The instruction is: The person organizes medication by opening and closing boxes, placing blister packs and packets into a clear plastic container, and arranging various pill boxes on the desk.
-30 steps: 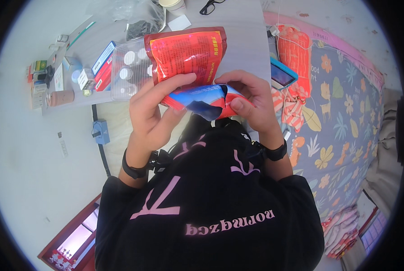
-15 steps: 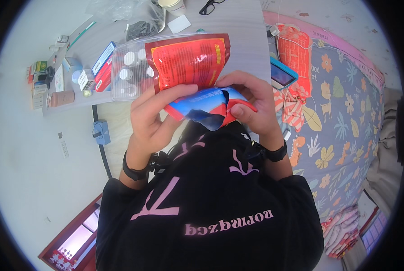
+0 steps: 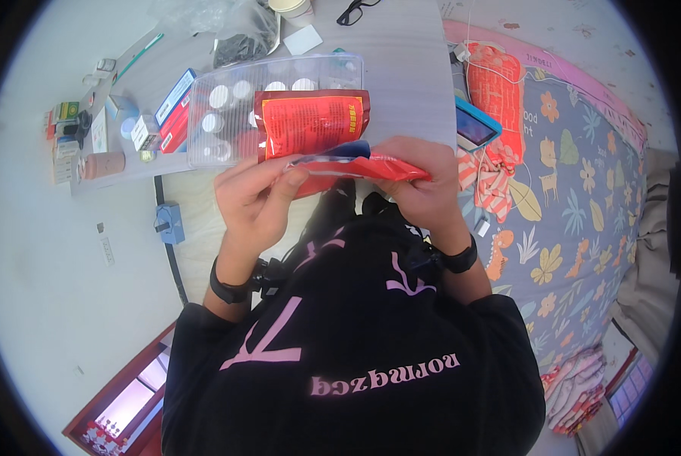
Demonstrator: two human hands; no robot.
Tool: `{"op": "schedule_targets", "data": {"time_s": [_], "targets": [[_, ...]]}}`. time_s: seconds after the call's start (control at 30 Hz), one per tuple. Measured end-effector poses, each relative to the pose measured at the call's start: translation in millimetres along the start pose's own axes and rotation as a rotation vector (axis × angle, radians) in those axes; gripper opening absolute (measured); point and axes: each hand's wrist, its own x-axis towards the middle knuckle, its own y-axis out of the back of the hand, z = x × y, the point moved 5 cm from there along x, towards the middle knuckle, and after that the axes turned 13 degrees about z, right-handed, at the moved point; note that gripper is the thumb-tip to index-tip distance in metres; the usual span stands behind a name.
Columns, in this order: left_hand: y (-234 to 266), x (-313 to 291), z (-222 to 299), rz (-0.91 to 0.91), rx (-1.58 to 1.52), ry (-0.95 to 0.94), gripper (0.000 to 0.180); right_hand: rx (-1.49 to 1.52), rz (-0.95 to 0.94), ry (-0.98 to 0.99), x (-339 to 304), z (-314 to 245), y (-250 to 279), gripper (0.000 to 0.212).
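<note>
Pale grey in colour, the table (image 3: 409,83) is set against a white wall (image 3: 28,205) on the left, and a bed with a patterned cover (image 3: 568,197) is noted on the right. On the table, a clear plastic box (image 3: 348,72) is found, in which white-capped bottles (image 3: 219,96) are held; a paper cup (image 3: 293,11) and dark-framed glasses (image 3: 355,11) are placed near the far edge. A blue-edged tablet (image 3: 476,125) is seen beyond the table's right side.

A red packet (image 3: 395,169) is held above the wearer's lap, just in front of the box. Its left part is pinched by the left hand (image 3: 253,201), with the thumb laid on the near face; its right end is gripped by the right hand (image 3: 428,186). A pale edge and a dark blue flap are exposed along its top. Beyond it, a larger red pouch (image 3: 317,121) is presented with its printed face visible; whether it is also gripped cannot be determined, its lower edge being hidden.

The step in hand is judged to be two-handed handling of the packet at its upper edge. For any further handling, both ends should be kept supported and the edge level, as the contents cannot be seen.
</note>
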Motion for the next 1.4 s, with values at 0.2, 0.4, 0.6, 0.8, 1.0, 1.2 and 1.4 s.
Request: {"op": "schedule_targets", "data": {"time_s": [0.2,0.4,0.6,0.8,1.0,1.2,1.4], "targets": [[2.0,-3.1,4.5,-0.017,-0.057,-0.023,0.020,-0.119,0.111,0.487,-9.8,-11.6,0.5,0.019],[3.8,-2.9,13.4,0.006,-0.034,-0.189,0.026,-0.191,0.157,0.662,-13.7,-26.0,-0.1,0.020],[5.2,-3.7,11.6,-0.045,0.042,-0.133,0.031,0.029,0.117,0.504,-5.7,-43.6,5.8,0.022],[9.5,-1.8,20.4,-0.113,0.176,-0.338,0.040,-0.118,-0.026,0.231,-7.2,-35.4,-3.0,0.018],[11.3,-2.3,22.0,-0.166,0.196,-0.318,0.039,-0.130,-0.028,0.319,-5.2,-41.7,-16.2,0.018],[0.1,-4.6,13.2,-0.248,0.134,-0.270,0.036,-0.276,-0.122,0.272,-4.9,-37.3,-18.3,0.020],[0.7,-5.1,11.7,-0.286,0.115,-0.240,0.037,-0.371,-0.265,0.170,-3.7,-35.3,-24.2,0.020]]}}
